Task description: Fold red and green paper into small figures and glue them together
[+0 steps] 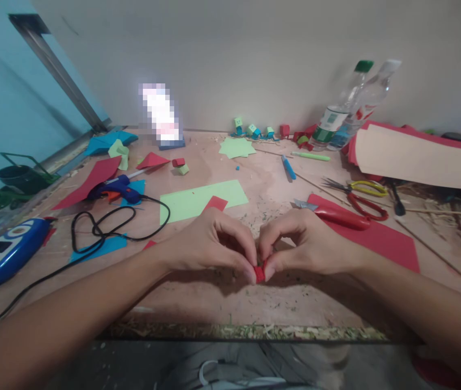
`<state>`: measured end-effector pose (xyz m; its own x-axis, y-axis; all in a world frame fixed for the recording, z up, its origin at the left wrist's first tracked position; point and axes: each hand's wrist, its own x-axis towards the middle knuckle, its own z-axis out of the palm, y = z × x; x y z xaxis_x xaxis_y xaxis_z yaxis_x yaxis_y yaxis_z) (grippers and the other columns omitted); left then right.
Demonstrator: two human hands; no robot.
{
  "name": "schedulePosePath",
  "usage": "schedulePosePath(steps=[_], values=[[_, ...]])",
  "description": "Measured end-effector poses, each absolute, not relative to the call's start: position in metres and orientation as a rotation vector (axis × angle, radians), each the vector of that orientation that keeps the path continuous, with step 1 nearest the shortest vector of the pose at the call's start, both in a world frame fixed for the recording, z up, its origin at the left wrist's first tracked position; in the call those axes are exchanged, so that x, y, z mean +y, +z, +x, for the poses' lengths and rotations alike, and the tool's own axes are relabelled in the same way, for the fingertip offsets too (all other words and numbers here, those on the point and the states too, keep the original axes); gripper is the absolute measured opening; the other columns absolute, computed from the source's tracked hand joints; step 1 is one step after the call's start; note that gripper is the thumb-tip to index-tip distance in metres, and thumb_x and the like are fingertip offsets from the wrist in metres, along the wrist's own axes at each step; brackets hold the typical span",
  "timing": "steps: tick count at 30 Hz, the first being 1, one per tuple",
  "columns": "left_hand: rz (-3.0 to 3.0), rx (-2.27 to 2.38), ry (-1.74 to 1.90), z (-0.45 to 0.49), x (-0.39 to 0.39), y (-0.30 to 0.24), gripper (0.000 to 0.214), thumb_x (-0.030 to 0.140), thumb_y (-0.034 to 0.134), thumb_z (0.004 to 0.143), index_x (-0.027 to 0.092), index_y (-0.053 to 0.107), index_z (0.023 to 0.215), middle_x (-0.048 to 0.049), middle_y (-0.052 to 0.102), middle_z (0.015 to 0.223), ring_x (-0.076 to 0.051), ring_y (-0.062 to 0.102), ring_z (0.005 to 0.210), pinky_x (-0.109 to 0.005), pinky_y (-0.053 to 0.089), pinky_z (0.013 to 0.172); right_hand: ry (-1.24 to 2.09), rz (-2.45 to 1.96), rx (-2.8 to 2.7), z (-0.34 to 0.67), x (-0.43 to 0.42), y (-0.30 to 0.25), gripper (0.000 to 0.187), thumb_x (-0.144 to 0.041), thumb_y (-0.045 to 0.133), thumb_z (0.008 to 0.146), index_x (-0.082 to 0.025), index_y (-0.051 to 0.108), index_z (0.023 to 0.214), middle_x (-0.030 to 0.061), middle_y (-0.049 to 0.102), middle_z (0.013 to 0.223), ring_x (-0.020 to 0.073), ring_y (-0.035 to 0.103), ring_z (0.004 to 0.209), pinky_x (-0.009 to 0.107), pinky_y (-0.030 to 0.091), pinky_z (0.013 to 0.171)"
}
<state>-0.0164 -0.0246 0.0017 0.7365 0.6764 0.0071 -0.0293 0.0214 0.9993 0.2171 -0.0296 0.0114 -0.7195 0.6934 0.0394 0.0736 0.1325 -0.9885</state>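
Note:
Between the fingertips of both hands sits a small folded piece of red paper (259, 274), low over the front of the wooden table (197, 303). My left hand (218, 241) pinches it from the left, thumb and index finger closed on it. From the other side my right hand (299, 241) grips it the same way, so the fingertips cover most of it. Behind my left hand lies a light green paper sheet (197, 197) with a red scrap on it. A red-handled utility knife (344, 218) rests on red paper (393, 244) beyond my right hand.
A glue gun (118, 188) with a looping black cord lies left. Scissors (362, 200) and thin sticks are at right. Small paper cube figures (254, 131), two plastic bottles (333, 122) and a blurred phone (161, 114) stand along the wall. Stacked paper (417, 157) sits right.

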Motion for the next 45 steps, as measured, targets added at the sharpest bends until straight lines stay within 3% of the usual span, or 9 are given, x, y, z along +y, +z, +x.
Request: schedulePosePath(steps=[10,16,23,33,45], values=[[1.359,0.54,0.524,-0.013,-0.024,-0.004,0.019,0.01,0.096,0.063,0.018,0.086,0.077,-0.0039,0.082,0.075,-0.014,0.074,0.068,-0.02,0.06,0.065,1.715,-0.825,-1.872,0.214,-0.03,0.013,0.024,-0.029,0.099,0.069,-0.016,0.08,0.076,0.0007,0.077,0.07,0.0109,0.066,0.064,0.021,0.053,0.063],[1.354,0.561,0.576,-0.015,-0.022,-0.001,0.014,0.011,0.096,0.065,0.017,0.084,0.069,-0.0027,0.078,0.069,-0.01,0.068,0.065,-0.018,0.054,0.063,1.705,-0.754,-1.744,0.214,-0.031,0.007,0.018,-0.02,0.098,0.07,-0.019,0.083,0.08,-0.0012,0.079,0.074,0.0077,0.067,0.063,0.017,0.054,0.062],[1.312,0.571,0.58,-0.016,-0.022,-0.001,0.014,0.008,0.093,0.067,0.019,0.085,0.07,-0.0032,0.079,0.069,-0.011,0.07,0.063,-0.019,0.055,0.06,1.781,-0.771,-1.691,0.216,-0.031,-0.002,0.013,-0.022,0.095,0.076,-0.021,0.088,0.086,0.0057,0.084,0.08,0.0136,0.077,0.068,0.022,0.061,0.066],[1.274,0.559,0.598,-0.015,-0.021,-0.004,0.019,0.009,0.096,0.061,0.016,0.08,0.066,-0.0022,0.076,0.069,-0.012,0.068,0.065,-0.021,0.054,0.062,1.81,-0.74,-1.607,0.207,-0.033,0.011,0.024,-0.006,0.096,0.067,-0.02,0.085,0.083,-0.0028,0.08,0.072,0.0081,0.071,0.061,0.018,0.06,0.063],[1.337,0.617,0.678,-0.017,-0.017,0.0,0.011,0.013,0.094,0.067,0.018,0.085,0.071,-0.0043,0.079,0.07,-0.012,0.067,0.064,-0.02,0.053,0.061,1.626,-0.834,-1.674,0.212,-0.028,0.007,0.016,-0.02,0.097,0.071,-0.018,0.081,0.072,0.0004,0.077,0.067,0.0094,0.067,0.058,0.019,0.053,0.057]])
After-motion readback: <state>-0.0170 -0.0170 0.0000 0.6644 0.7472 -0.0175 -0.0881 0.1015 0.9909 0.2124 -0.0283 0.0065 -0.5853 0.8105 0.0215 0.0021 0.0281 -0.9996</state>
